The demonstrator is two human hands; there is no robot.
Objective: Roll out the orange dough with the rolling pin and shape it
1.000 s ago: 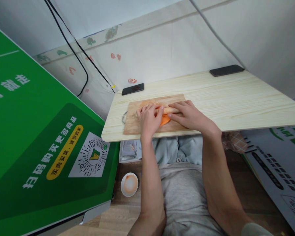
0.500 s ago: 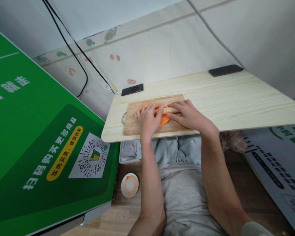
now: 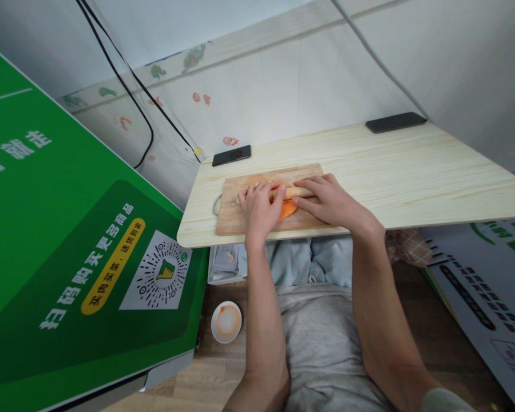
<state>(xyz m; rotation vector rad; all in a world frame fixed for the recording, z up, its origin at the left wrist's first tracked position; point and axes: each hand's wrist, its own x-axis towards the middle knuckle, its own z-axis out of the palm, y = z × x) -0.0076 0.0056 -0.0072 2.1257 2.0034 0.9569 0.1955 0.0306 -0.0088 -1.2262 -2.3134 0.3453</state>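
Note:
A light wooden rolling pin (image 3: 297, 193) lies across a wooden cutting board (image 3: 230, 222). My left hand (image 3: 260, 207) is curled over the pin's left part, thumb toward the middle. Over its right end rests my right hand (image 3: 324, 197), with thumb and fingers on either side of the pin. Flattened orange dough (image 3: 289, 210) shows below the pin between the two hands; the rest of it is hidden under the pin and my left hand. Orange smears and pale crumbs mark the board behind the pin.
The board sits near the front edge of a pale wooden table (image 3: 429, 171). Two dark phones lie toward the back, a left phone (image 3: 232, 155) and a right phone (image 3: 395, 122). A white bowl (image 3: 226, 322) stands on the floor below; a green panel (image 3: 90, 257) rises at left.

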